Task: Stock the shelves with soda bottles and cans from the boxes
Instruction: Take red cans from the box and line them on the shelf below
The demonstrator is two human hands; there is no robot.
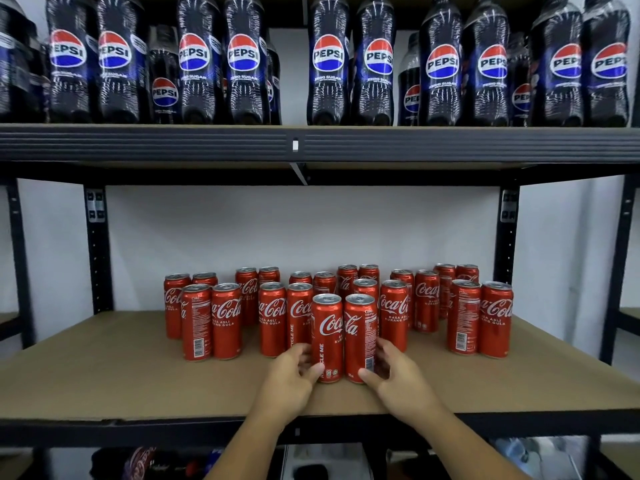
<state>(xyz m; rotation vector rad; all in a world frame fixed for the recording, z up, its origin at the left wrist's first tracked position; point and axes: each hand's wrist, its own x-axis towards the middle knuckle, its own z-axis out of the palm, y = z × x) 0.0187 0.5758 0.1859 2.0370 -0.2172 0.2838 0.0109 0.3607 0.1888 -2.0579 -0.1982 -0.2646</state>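
Both hands are on the middle shelf, each wrapped low round one tall, slim red aluminium Coca-Cola can. The left hand point(294, 372) has its thumb across the front of the left can point(327, 336) and its fingers curled behind. The right hand point(391, 372) grips the right can point(360, 334) the same way. The two cans stand upright and touching on the brown cardboard-lined shelf board point(104, 368), just at six o'clock of the stocked red cans point(227, 320).

What worries me is how low those holds are. A tall, narrow can gripped near its base would likely lean if the cardboard drags at it during a push toward twelve o'clock. One lean could topple the neighbours at eleven and one o'clock, and from there the rows behind. The fingers tucked behind the pair sit close to the next row, so they could nudge it or get pinched. Letting go unevenly might leave one can rocking. The dark plastic Pepsi bottles point(242, 60) overhead at twelve o'clock are well apart and look safe.
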